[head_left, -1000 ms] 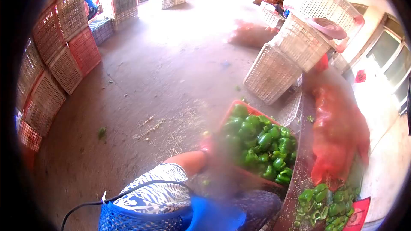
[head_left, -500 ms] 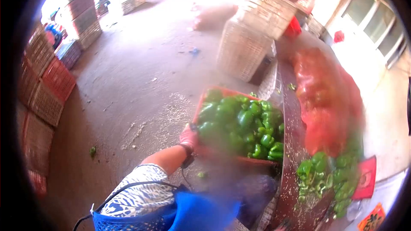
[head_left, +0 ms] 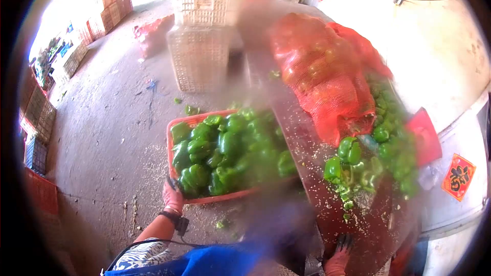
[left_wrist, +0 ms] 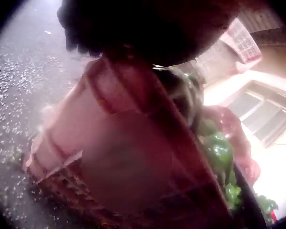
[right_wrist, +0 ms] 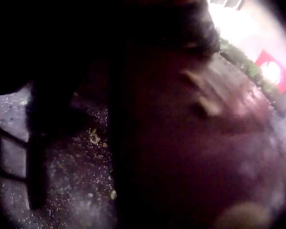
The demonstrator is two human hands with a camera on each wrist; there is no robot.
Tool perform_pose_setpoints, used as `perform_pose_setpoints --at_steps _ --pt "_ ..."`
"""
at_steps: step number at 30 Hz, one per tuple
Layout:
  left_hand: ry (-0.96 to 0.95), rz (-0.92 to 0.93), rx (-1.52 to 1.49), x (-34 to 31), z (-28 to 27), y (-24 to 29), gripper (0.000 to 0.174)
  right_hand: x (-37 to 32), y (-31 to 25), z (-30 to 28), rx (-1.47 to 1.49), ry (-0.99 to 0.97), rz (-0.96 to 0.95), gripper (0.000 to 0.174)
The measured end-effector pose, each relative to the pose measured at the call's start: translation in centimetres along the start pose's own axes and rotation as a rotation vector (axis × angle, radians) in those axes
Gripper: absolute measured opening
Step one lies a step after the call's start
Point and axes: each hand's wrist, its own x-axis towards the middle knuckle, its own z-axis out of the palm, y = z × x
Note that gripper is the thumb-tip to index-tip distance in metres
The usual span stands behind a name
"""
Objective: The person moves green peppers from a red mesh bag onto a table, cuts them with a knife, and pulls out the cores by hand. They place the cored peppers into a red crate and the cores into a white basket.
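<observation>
In the head view a red crate (head_left: 176, 122) full of green peppers (head_left: 199, 149) stands beside the table. My gloved left hand (head_left: 174, 198) grips the crate at its near left corner. The left wrist view shows that hand (left_wrist: 148, 28) as a dark shape against the crate's slatted side (left_wrist: 114, 90). Close to the table's near edge, my gloved right hand (head_left: 337, 258) rests on the dark red tabletop (head_left: 312, 174) with its fingers extended and holding nothing visible. The right wrist view is dark, and that hand's fingers are hard to make out there.
On the table lie a large red mesh sack (head_left: 322, 71), cut green pepper pieces (head_left: 353, 174) and a pile of peppers (head_left: 391, 148) along the wall side. Stacked pale crates (head_left: 199, 56) stand beyond the red crate. More crates (head_left: 38, 107) line the left side.
The head view has turned rightward, so the crate and left hand appear further left. The right hand has come plainly into view at the table edge. The left hand remains at the crate.
</observation>
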Motion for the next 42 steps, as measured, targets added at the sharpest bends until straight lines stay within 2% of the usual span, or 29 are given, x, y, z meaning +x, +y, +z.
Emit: perform_pose_setpoints --at_steps 1,2,3,5,6,7,8,10,12,14,15,16,17,18,19,20,21,23,24,25,27,30,31,34,36,37,39,40,42 --pt "0.149 0.140 0.145 -0.4 -0.3 0.7 0.045 0.0 0.0 -0.1 0.008 -0.094 0.054 0.068" --pt "0.212 0.358 0.225 -0.9 -0.7 1.6 0.059 0.1 -0.1 -0.1 0.019 -0.186 0.106 0.068" --pt "0.038 0.459 0.034 -2.0 -3.2 6.7 0.065 0.1 -0.6 -0.7 -0.032 -0.078 0.056 0.068" --pt "-0.158 0.885 0.175 -4.0 -2.4 11.2 0.067 -0.1 -1.5 -2.0 -0.132 0.134 -0.058 0.069" --pt "-0.457 0.945 0.058 -5.3 -2.2 13.6 0.066 0.1 -0.9 -0.8 -0.109 0.061 -0.017 0.071" --pt "-0.426 1.233 0.244 -5.9 -0.1 15.2 0.056 0.5 -0.1 1.1 -0.087 -0.015 0.031 0.074" --pt "-0.615 1.385 0.254 -6.6 1.1 16.5 0.044 0.2 0.7 2.7 -0.064 -0.097 0.083 0.076" --pt "-0.433 1.623 0.382 -5.4 9.0 12.6 0.043 0.4 0.2 1.3 -0.055 -0.028 0.000 0.073" --pt "-0.873 1.464 0.544 -5.7 10.7 15.5 0.053 -0.4 -0.5 -0.3 0.071 0.021 -0.014 0.071" --pt "-1.435 1.041 0.172 -8.0 5.9 22.3 0.066 0.0 -0.5 -0.6 0.209 0.032 0.026 0.067" --pt "-1.336 1.094 0.181 -8.1 7.0 21.4 0.067 0.0 -0.7 -1.1 0.230 0.003 0.065 0.063" --pt "-1.235 1.141 0.192 -8.3 8.1 20.4 0.068 -0.5 -0.7 -0.5 0.079 0.119 0.054 0.058" --pt "-0.836 1.364 0.673 -7.1 10.3 17.4 0.069 -0.8 -0.4 -0.4 0.168 0.051 0.058 0.060" --pt "-0.855 1.395 0.750 -6.8 11.0 17.3 0.070 -0.5 0.2 -0.2 0.261 -0.004 0.040 0.061" --pt "-0.864 1.402 0.833 -6.7 11.3 17.4 0.071 -0.3 0.4 0.7 0.159 0.038 0.030 0.063" --pt "-0.832 1.374 0.696 -7.1 11.1 17.5 0.069 -0.4 0.7 1.4 0.060 0.071 -0.002 0.065" --pt "-0.803 1.477 0.658 -6.0 13.6 15.0 0.064 -0.9 0.7 1.6 0.037 0.059 0.009 0.066" --pt "-0.664 1.644 0.702 -6.7 10.9 14.7 0.062 -0.5 -0.4 1.9 0.016 0.038 -0.048 0.070" --pt "-0.862 1.450 0.820 -8.5 10.1 18.3 0.062 -0.2 -0.2 -0.7 0.220 -0.044 0.046 0.067" --pt "-1.045 1.227 0.938 -9.5 9.9 21.1 0.063 -0.3 0.1 -1.9 0.255 -0.071 0.050 0.067" --pt "-0.890 1.459 0.831 -8.2 11.5 18.2 0.065 -0.3 1.2 -2.7 0.259 -0.060 -0.011 0.069" --pt "-0.670 1.586 0.664 -7.9 12.5 16.8 0.065 -0.3 3.6 -2.2 0.354 0.016 -0.165 0.070" --pt "-0.759 1.622 0.727 -7.7 12.6 16.9 0.067 -0.2 4.2 -1.8 0.328 -0.045 -0.198 0.069" --pt "-0.783 1.571 0.821 -7.5 12.5 17.1 0.068 0.3 5.2 -0.7 0.191 -0.179 -0.306 0.064" --pt "-0.800 1.569 0.864 -6.6 12.1 15.9 0.069 0.9 5.3 -1.0 0.224 -0.215 -0.330 0.059" --pt "-0.799 1.490 0.922 -5.8 12.7 13.9 0.066 1.4 5.4 -1.2 0.335 -0.236 -0.308 0.057" --pt "-0.614 1.561 0.767 -5.4 13.0 13.4 0.064 1.6 5.6 -0.1 0.358 -0.238 -0.334 0.054" --pt "-0.699 1.550 0.825 -6.4 12.2 15.1 0.062 2.2 5.9 -0.3 0.292 -0.238 -0.389 0.050" --pt "-0.709 1.586 0.844 -6.4 12.0 15.1 0.062 2.2 5.7 0.2 0.306 -0.209 -0.369 0.048"
